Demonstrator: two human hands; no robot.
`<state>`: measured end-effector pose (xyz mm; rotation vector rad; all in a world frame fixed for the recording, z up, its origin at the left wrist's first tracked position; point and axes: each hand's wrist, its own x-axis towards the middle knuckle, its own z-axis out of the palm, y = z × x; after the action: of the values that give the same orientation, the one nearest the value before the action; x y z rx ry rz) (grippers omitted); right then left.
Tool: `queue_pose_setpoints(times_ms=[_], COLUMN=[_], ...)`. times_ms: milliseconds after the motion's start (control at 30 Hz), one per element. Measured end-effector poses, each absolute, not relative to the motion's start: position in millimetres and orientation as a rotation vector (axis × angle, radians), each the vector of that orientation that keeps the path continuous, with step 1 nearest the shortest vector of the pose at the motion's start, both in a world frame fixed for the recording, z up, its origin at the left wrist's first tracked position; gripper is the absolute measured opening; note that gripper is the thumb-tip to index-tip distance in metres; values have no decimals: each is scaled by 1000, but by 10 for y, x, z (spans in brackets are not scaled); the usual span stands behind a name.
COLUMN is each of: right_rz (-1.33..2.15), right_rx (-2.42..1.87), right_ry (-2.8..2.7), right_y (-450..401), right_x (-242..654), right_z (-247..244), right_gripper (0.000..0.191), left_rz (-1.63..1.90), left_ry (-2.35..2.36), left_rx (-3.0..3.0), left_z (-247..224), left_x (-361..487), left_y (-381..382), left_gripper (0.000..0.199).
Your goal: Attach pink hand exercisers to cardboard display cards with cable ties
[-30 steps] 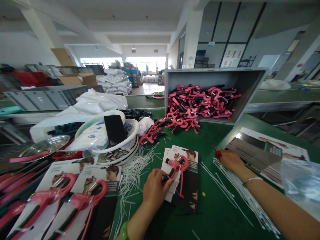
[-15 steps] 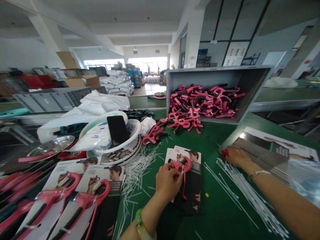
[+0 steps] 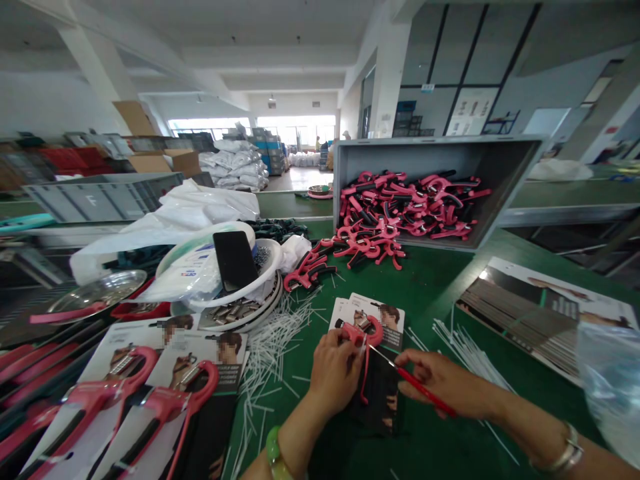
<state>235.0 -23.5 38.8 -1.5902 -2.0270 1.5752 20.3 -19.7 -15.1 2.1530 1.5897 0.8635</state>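
My left hand (image 3: 334, 371) pinches at the pink hand grip (image 3: 369, 333), which lies on a printed card (image 3: 391, 320) in the middle of the green table. A thin white tie end shows at its fingertips. In my right hand (image 3: 440, 380) is a red-handled tool (image 3: 425, 390); its metal tip points left and reaches the pink grip beside my left fingers. Whether the tip touches the tie is too small to tell. Loose white ties (image 3: 470, 353) lie beyond my right hand.
A tilted grey crate (image 3: 510, 193) of pink grips stands behind. On the left are carded grips (image 3: 180, 393), cut tie pieces (image 3: 273, 333) and a phone (image 3: 235, 260) on a white basin (image 3: 273, 263). Stacked cards (image 3: 525, 307) and a plastic bag (image 3: 610, 373) lie right.
My right hand has come left from beside the stacked cards, bringing the red-handled tool to the pink grip. My left hand has stayed nearly in place.
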Motion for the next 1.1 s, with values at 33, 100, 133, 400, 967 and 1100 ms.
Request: queue_pose_setpoints(times_ms=[33,100,133,400,967,1100], right_rz=[1638,1719,1751,1922,1733,1798], right_rx=[-1593,-1573,-1556,-1499,-1431,-1443], right_ry=[-1992,-1924,-1904,-1715,-2007,-2162], right_y=[-237,-208,-185,-33,-82,-38], right_x=[2321,2297,2294,2257,2408,2463], right_z=[379,366,364,246,181,353], right_gripper=[53,52,51,52,45,51], left_rz=[879,911,924,966,1137,1318], left_ry=[1569,1525,1506,1432,1373,1723], left_rx=[2148,2135,2127,2097,2012,1757], left_z=[-150,-146,-145,-149,-218,-177], left_x=[197,184,177,129,99,-131], left_y=[-196,-191,-188,-167,-125,-15], left_gripper=[19,19,18,17,16,16])
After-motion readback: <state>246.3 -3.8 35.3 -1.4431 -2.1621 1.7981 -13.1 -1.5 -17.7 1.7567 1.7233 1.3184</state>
